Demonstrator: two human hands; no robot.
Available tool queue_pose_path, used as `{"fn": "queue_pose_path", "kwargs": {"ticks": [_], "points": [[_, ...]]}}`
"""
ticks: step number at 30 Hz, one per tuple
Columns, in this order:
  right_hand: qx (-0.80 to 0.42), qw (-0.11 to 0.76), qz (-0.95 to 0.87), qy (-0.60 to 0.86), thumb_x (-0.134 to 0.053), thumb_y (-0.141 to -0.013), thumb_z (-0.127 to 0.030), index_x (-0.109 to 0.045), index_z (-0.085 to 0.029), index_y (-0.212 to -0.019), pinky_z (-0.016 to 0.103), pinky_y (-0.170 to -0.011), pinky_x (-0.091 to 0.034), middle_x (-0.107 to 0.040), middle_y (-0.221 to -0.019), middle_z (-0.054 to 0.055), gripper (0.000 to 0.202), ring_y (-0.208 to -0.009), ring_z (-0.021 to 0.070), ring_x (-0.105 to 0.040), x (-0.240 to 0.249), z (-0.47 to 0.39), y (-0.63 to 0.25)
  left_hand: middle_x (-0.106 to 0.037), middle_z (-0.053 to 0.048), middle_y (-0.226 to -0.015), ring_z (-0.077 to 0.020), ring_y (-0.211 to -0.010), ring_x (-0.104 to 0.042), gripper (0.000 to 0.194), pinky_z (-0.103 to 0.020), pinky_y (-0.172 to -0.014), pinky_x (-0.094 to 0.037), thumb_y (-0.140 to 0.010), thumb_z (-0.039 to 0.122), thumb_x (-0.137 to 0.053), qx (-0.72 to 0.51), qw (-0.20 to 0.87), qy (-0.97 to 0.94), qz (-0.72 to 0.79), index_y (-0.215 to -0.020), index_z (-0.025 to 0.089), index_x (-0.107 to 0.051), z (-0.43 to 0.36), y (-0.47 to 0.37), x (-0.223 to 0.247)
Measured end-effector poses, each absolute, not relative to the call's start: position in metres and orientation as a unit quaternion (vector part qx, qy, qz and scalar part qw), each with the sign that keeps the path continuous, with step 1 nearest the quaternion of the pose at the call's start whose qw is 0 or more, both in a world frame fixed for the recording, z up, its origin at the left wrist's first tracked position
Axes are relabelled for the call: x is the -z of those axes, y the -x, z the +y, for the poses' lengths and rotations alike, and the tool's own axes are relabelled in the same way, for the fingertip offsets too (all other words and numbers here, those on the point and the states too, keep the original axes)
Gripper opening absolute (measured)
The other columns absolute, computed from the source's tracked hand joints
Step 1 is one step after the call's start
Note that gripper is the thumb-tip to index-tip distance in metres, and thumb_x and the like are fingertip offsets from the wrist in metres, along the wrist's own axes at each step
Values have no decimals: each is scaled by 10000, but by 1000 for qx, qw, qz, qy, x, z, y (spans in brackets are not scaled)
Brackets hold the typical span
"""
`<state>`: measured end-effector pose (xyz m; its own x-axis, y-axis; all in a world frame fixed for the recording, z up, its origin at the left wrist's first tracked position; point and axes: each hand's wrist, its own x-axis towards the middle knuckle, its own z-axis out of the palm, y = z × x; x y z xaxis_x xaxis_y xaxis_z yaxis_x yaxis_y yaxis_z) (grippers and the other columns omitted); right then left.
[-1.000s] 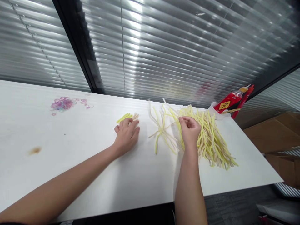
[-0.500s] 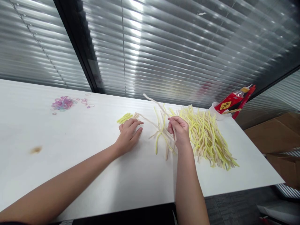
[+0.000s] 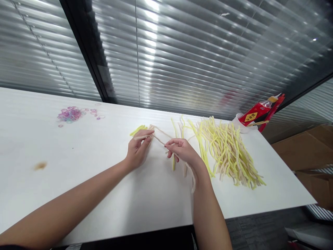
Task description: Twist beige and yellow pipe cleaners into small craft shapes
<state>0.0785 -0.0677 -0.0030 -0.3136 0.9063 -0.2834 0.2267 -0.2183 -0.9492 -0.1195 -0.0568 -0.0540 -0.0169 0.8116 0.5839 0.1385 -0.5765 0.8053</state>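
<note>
A long beige pipe cleaner (image 3: pixel 159 140) runs between my two hands. My left hand (image 3: pixel 137 148) has its thumb and fingers closed on it, with one end lying across the fingers. My right hand (image 3: pixel 180 151) pinches it between thumb and fingertips, and the rest trails down past the wrist. Right behind my left hand lies a small bundle of short yellow pipe cleaners (image 3: pixel 137 130), partly hidden by the fingers. Several loose yellow and beige strands (image 3: pixel 174 163) spread on the table beneath and behind my right hand.
To the right lies a big heap of yellow and beige pipe cleaners (image 3: pixel 229 152). A white cup (image 3: pixel 237 124) and a red-labelled bottle (image 3: pixel 256 113) stand behind it. Small pink and purple rings (image 3: pixel 69 114) are piled far left on the white table (image 3: pixel 99 166). Blinds rise behind.
My right hand has moved left and slightly down, bringing the beige pipe cleaner to my left hand. The left hand has turned and closed on its end.
</note>
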Motion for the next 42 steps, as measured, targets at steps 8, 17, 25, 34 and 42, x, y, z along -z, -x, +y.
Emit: {"fn": "queue_pose_path", "kwargs": {"ticks": [8, 17, 25, 34, 42], "points": [[-665, 267, -506, 480, -625, -739, -272, -625, -184, -863, 169, -404, -358, -643, -545, -16, 152, -380, 79, -527, 1, -63, -84, -667, -72, -887, -163, -812, -609, 168, -291, -708, -481, -890, 302, -553, -600, 299, -635, 384, -901, 180, -667, -57, 117, 51], [-718, 424, -418, 361, -614, -755, -304, -663, -184, -879, 221, -541, -485, -736, -838, 38, 179, -571, 145, -683, 5, -63, -88, -680, -68, -880, -150, -762, -608, 199, -271, -683, -493, -858, 338, -588, -594, 383, -570, 420, -843, 162, -680, -58, 113, 49], [-720, 499, -369, 311, -690, -744, -438, -665, -201, -889, 215, -556, -511, -741, -832, 13, 279, -573, 127, -680, 7, -60, -90, -685, -68, -803, -151, -716, -613, 173, -261, -645, -480, -821, 309, -640, -570, 372, -599, 421, -864, 156, -711, -61, 115, 46], [-725, 536, -323, 287, -607, -828, -451, -636, -209, -851, 258, -562, -514, -722, -735, -12, 244, -544, 132, -656, 6, -60, -88, -673, -30, -699, -152, -683, -623, 133, -276, -667, -497, -799, 276, -660, -563, 357, -616, 421, -858, 170, -714, -62, 116, 47], [-725, 565, -292, 264, -518, -899, -365, -613, -226, -864, 292, -556, -500, -716, -734, -28, 172, -540, 148, -653, 7, -59, -87, -690, -36, -714, -156, -688, -643, 146, -284, -671, -506, -818, 249, -639, -555, 346, -641, 401, -920, 173, -711, -60, 115, 52]]}}
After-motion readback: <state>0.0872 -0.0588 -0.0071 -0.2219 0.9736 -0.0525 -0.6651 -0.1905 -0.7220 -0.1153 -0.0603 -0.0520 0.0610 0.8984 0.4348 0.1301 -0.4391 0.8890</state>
